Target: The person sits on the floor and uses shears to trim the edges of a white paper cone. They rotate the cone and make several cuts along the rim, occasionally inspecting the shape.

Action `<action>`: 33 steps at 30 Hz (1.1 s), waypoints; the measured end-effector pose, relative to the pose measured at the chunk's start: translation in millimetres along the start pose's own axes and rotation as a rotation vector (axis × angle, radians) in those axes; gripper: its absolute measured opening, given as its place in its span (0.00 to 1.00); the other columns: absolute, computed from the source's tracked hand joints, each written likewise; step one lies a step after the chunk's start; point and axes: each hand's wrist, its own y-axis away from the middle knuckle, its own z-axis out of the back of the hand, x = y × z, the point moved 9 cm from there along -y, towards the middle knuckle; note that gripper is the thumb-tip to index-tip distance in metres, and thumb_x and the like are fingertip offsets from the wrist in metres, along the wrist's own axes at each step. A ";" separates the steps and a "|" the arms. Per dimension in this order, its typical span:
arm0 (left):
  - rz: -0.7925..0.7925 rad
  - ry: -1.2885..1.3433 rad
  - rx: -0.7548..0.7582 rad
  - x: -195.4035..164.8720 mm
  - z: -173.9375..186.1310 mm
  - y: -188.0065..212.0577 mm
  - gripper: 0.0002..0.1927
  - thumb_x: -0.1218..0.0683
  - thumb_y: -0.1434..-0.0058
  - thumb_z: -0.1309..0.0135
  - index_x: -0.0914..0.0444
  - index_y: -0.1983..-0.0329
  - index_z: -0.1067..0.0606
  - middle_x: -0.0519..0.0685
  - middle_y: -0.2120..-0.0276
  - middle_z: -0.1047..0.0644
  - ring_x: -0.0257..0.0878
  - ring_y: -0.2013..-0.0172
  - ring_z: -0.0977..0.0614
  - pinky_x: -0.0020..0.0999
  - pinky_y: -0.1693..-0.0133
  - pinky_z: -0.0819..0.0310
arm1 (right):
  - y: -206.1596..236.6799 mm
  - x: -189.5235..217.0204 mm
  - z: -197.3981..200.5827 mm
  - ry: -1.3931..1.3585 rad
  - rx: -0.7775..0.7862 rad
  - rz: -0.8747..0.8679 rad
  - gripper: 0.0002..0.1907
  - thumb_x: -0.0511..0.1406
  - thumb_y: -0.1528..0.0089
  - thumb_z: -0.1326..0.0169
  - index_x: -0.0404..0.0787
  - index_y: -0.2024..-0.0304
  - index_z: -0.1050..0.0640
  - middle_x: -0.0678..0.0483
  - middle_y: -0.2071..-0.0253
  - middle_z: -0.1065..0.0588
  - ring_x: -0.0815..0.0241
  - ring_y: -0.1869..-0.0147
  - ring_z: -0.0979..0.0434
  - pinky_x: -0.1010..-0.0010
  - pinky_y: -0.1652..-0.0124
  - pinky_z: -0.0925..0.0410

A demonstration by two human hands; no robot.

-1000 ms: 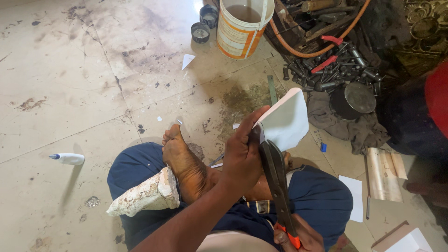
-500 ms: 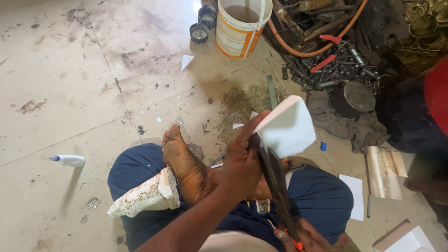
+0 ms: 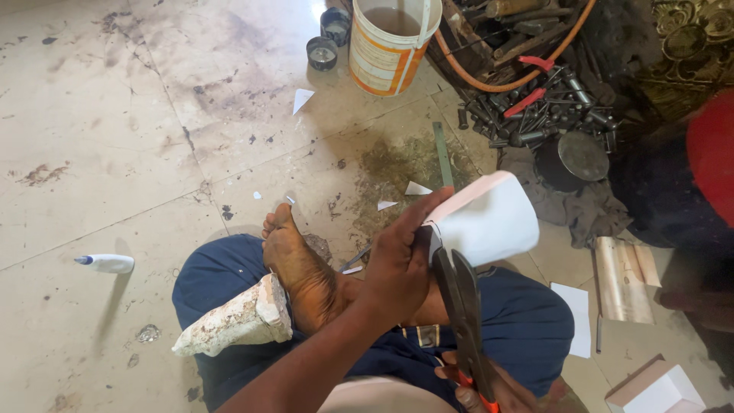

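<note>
Since half a second back we've rolled the white sheet (image 3: 489, 222) a touch to the right, so more of its curved face is up and the shears (image 3: 459, 306) sit deeper along its lower left edge.

The sheet is up in the air over our lap, curled, with its left edge pinched in our left hand (image 3: 397, 264), thumb on top and fingers wrapped shut around it. The right hand (image 3: 478, 390) is low at the frame edge, closed on the red-tipped shear handles; we can't tell how wide the blades are gaping.

Tips, as we see it: keep the left-hand grip just beside the cut line so the sheet doesn't flop, feed the sheet into the blades rather than chasing it, and keep that thumb out of the way.

Offcuts (image 3: 417, 187) lie on the floor (image 3: 115, 115) past our foot (image 3: 294, 256), with a bucket (image 3: 390, 46) well beyond.
</note>
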 end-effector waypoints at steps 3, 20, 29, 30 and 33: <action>0.049 0.007 0.006 1.1 2.1 -1.4 0.29 0.72 0.36 0.59 0.60 0.34 0.30 0.56 0.52 0.18 0.42 0.54 0.14 0.34 0.50 0.22 | -0.7 0.7 1.8 -0.035 -0.005 -0.041 0.35 0.49 0.41 0.46 0.25 0.44 0.25 0.41 0.56 0.18 0.48 0.52 0.13 0.56 0.49 0.24; -0.189 -0.185 0.000 -30.0 11.5 -6.0 0.28 0.71 0.38 0.52 0.63 0.34 0.31 0.60 0.48 0.20 0.53 0.49 0.15 0.40 0.48 0.21 | -5.4 6.7 -0.4 0.205 0.059 0.014 0.25 0.51 0.42 0.45 0.37 0.57 0.16 0.53 0.70 0.18 0.62 0.64 0.13 0.67 0.59 0.22; -0.203 -0.241 0.053 -30.3 12.2 -10.1 0.29 0.72 0.40 0.53 0.64 0.35 0.31 0.62 0.48 0.21 0.56 0.49 0.16 0.43 0.47 0.22 | -2.7 25.9 0.7 0.035 -0.001 0.261 0.22 0.43 0.42 0.38 0.35 0.51 0.18 0.55 0.71 0.18 0.66 0.70 0.17 0.74 0.67 0.25; -0.227 -0.247 0.055 -31.7 12.4 -10.2 0.29 0.72 0.40 0.52 0.64 0.35 0.31 0.62 0.47 0.21 0.56 0.48 0.16 0.43 0.47 0.22 | -2.6 24.6 1.6 0.041 -0.010 0.271 0.21 0.42 0.42 0.38 0.34 0.52 0.18 0.55 0.70 0.18 0.66 0.69 0.17 0.74 0.66 0.25; -0.279 -0.233 0.068 -33.5 12.5 -11.4 0.30 0.71 0.40 0.49 0.64 0.34 0.33 0.61 0.49 0.21 0.56 0.51 0.16 0.43 0.49 0.22 | -3.4 17.9 1.5 0.052 -0.021 0.255 0.19 0.41 0.43 0.37 0.34 0.55 0.17 0.54 0.70 0.18 0.66 0.69 0.17 0.74 0.66 0.25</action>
